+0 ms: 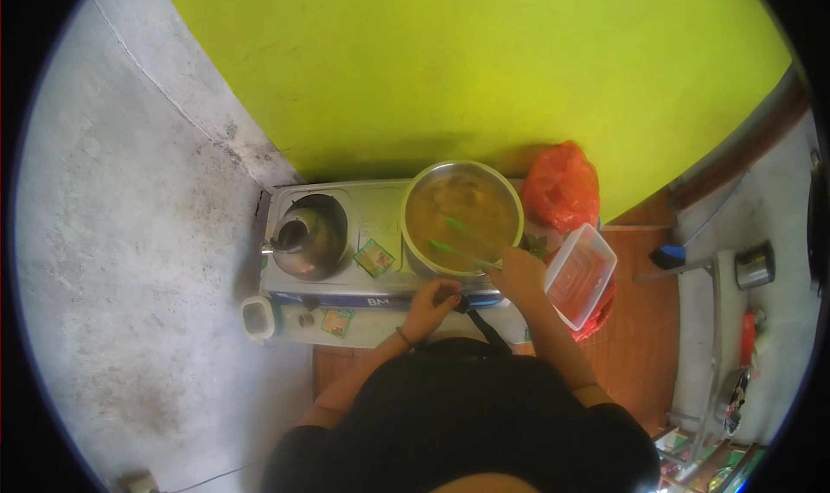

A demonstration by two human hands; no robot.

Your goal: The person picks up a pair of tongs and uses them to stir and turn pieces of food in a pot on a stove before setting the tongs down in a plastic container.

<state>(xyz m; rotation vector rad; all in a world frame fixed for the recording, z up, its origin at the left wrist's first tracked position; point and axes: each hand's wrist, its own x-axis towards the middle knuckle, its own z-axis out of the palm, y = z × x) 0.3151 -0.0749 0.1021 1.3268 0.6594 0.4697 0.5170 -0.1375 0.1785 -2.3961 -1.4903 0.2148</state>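
In the head view, a large metal pot (410, 249) of brown broth with pieces in it sits on the right burner of a gas stove (290, 296). My right hand (519, 278) is closed around the handle end of green-tipped tongs (458, 249), and their two tips dip apart into the broth. At the stove's front edge, below the pot, my left hand (432, 308) has its fingers drawn together on a dark stove knob (463, 304). The hand partly covers that knob.
A metal kettle (313, 252) occupies the left burner. Seasoning packets (373, 258) lie on the stove and the ledge. A red plastic bag (562, 186) and a clear plastic container (581, 277) are right of the pot. A white container (258, 318) stands front left.
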